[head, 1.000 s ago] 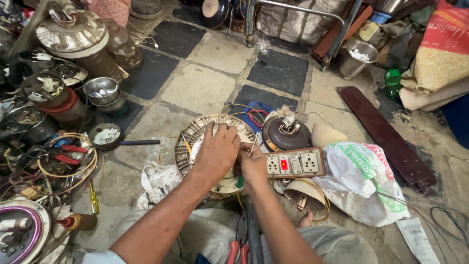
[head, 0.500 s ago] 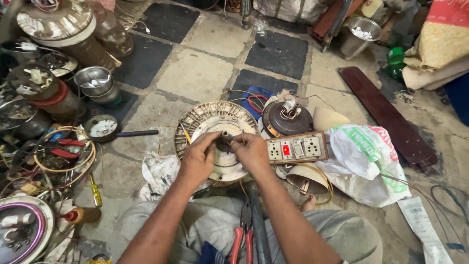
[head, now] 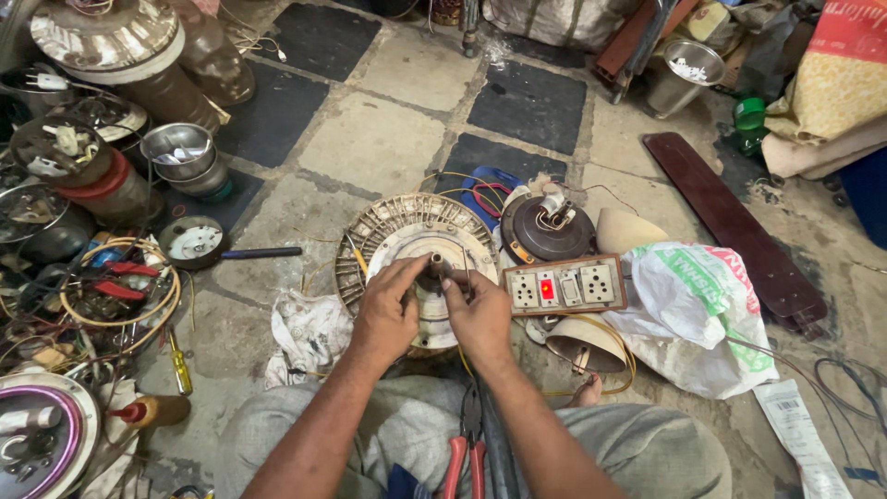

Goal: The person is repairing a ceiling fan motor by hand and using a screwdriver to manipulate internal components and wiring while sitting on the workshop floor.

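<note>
A round ceiling fan motor (head: pixel 407 236) with a ribbed metal rim and pale centre plate lies on the tiled floor in front of me. My left hand (head: pixel 386 312) and my right hand (head: pixel 476 314) both rest on it, fingertips pinched around the short shaft (head: pixel 436 270) at its middle. Thin wires run from the hub under my right fingers. I cannot tell whether a small part is held between the fingers.
A wooden switchboard with sockets and a red switch (head: pixel 565 286) lies right of the motor, beside a dark motor cap (head: pixel 547 228) and a plastic bag (head: pixel 699 305). Red-handled pliers (head: pixel 464 453) rest on my lap. Fan parts, bowls and wire coils crowd the left; a brown fan blade (head: pixel 739 231) lies right.
My left hand slid from lying flat over the motor's centre to pinching at the shaft, and my right hand joined it there. The view moved closer over the motor.
</note>
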